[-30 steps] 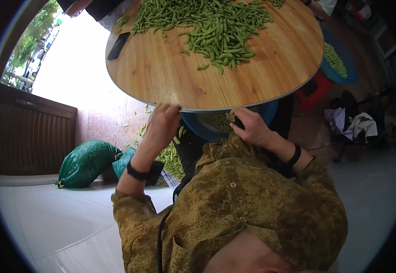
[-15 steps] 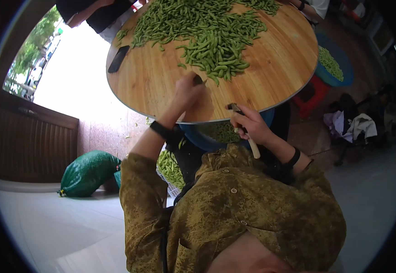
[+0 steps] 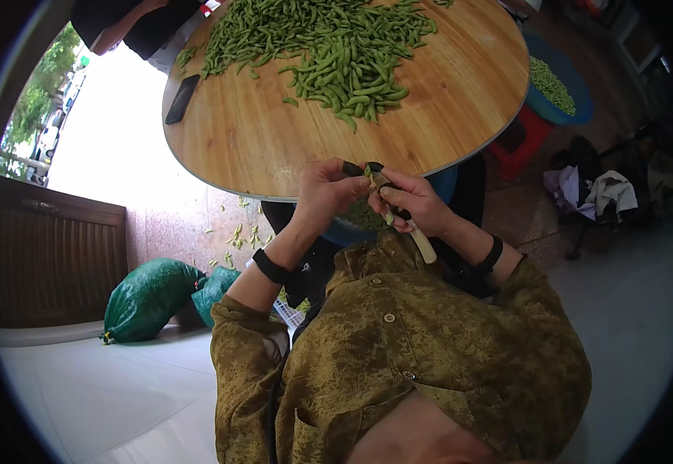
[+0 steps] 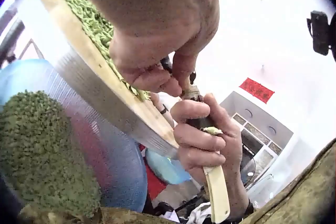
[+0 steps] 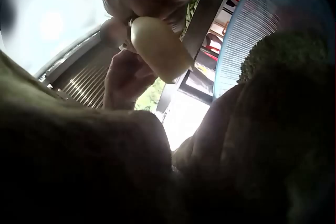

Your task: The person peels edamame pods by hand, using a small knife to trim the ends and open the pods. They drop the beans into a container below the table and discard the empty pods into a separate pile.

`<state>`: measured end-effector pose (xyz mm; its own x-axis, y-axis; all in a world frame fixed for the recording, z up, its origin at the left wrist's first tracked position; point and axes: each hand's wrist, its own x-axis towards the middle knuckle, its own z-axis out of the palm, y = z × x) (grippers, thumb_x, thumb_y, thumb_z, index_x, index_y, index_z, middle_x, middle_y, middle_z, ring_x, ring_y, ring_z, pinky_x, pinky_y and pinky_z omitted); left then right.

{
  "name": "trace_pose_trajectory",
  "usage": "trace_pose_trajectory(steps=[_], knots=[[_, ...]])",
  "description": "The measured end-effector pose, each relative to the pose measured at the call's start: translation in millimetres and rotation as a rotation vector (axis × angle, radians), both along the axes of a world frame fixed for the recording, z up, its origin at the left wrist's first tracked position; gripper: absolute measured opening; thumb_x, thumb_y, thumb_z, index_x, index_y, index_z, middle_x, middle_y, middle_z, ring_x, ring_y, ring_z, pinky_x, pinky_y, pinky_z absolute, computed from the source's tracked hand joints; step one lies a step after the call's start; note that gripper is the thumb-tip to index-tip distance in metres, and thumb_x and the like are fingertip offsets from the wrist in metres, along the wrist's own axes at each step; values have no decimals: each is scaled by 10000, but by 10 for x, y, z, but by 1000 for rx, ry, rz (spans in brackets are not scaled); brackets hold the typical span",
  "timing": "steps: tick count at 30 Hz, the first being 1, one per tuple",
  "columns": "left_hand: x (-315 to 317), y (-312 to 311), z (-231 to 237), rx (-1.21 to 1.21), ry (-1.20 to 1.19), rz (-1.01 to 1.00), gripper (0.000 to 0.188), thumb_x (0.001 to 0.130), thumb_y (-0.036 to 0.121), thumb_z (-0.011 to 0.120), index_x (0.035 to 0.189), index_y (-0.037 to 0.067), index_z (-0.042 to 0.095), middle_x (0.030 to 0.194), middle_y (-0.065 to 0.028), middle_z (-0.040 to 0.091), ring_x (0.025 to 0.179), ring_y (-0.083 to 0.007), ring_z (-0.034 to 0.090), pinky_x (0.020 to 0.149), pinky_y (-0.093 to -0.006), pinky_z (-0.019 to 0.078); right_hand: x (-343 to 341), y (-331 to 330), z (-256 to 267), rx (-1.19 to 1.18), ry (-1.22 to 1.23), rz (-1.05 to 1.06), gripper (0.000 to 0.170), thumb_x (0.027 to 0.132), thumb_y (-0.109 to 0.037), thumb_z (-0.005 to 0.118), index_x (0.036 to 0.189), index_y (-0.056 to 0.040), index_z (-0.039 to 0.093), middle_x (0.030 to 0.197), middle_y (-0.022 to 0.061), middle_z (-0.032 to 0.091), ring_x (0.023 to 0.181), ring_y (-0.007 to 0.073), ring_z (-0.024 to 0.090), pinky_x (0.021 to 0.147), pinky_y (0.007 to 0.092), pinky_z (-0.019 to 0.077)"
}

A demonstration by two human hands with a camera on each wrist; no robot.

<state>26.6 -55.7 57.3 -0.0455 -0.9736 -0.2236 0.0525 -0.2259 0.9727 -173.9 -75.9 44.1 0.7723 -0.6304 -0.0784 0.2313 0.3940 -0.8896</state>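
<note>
My left hand (image 3: 327, 191) pinches a small green bean pod (image 3: 367, 172) just in front of the table's near edge. My right hand (image 3: 423, 205) is close against it, fingers curled round a tool with a cream handle (image 4: 218, 195); its working end is mostly hidden by fingers. Dark coverings show on some fingertips. A heap of green bean pods (image 3: 352, 66) lies on the round wooden table (image 3: 452, 116) beyond the hands. Below the hands, a blue basin (image 4: 134, 179) holds many shelled green beans (image 4: 42, 150).
A black phone-like slab (image 3: 182, 99) lies at the table's left edge. Another blue basin of beans (image 3: 576, 112) stands on a red stool (image 3: 523, 143) at right. Green sacks (image 3: 151, 298) and scattered pods (image 3: 236, 236) are on the floor at left. Another person's arm (image 3: 124, 27) shows beyond the table.
My left hand reached forward over the table towards the heap, then came back with a pod to meet my right hand. The right hand kept its tool near the table edge.
</note>
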Motion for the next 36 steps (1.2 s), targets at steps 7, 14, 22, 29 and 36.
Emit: trace_pose_trajectory(steps=[7,14,22,29,36], knots=[[25,59,-6,-5,-43,-22,123,799,36,693,896,-6,630,669,-30,624,515,-57,510,440,-193,359,13,38,-48,-19,21,0,350,986,-136,396,1324,-45,406,835,59,577,477,35,431,408,158,355],[-28,129,-67,-170,-50,46,116,808,47,692,899,11,631,676,-15,630,543,-51,525,460,-185,371,41,60,-33,-94,37,-62,303,966,-105,443,1258,-37,486,798,41,584,455,31,416,393,162,327],[120,87,-129,98,642,-281,78,872,51,619,934,10,595,787,-90,655,587,-126,595,450,-214,430,-17,-40,-113,10,-105,85,304,928,-73,485,1218,4,535,808,46,607,463,27,420,392,159,319],[104,140,-212,78,418,-219,93,918,106,571,969,37,606,782,-35,646,636,-89,573,515,-206,431,-8,45,-72,-113,73,-43,320,934,-131,512,1233,-22,542,768,-2,591,467,17,429,400,158,325],[72,226,-218,89,335,-263,125,917,133,577,1003,44,593,792,1,613,662,-67,541,582,-204,422,50,-38,-94,-39,98,-84,173,913,-137,571,1045,-26,558,706,9,569,482,37,470,405,168,340]])
